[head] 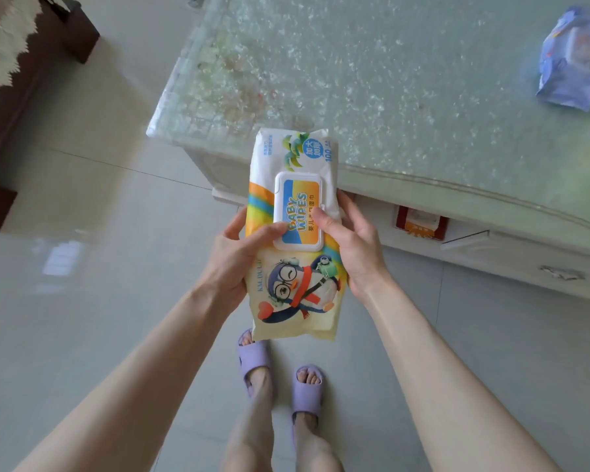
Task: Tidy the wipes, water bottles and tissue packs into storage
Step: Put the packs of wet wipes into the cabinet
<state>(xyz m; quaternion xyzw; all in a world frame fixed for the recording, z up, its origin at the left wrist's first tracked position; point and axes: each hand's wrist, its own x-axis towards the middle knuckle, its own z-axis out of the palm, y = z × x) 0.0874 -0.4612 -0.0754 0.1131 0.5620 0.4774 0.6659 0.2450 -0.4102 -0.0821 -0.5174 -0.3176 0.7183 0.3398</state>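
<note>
The baby wipes pack (295,233) is held lengthwise in the air in front of the person, its far end over the near-left corner of the glass-topped table (372,80), its near end above the tiled floor (99,199) and the lilac slippers (280,376). At the far left stands dark wooden furniture (7,137) with a lace cover. The left hand (234,264) grips the pack's left edge, thumb pressed on the plastic flip lid (298,211), fingers hidden underneath. The right hand (351,243) clasps the right edge in the same way, thumb on the lid. I judge the two-handed hold keeps the soft, heavy pack level and the lid shut while it is carried. Beneath the table's near edge an open shelf shows a red box (421,223), and further right a drawer front (525,264) with a metal handle; either could be the storage meant. A blue-and-white soft pack (573,59), probably tissues or wipes, lies near the table's far-right edge, not yet tidied. No water bottles are in view.
</note>
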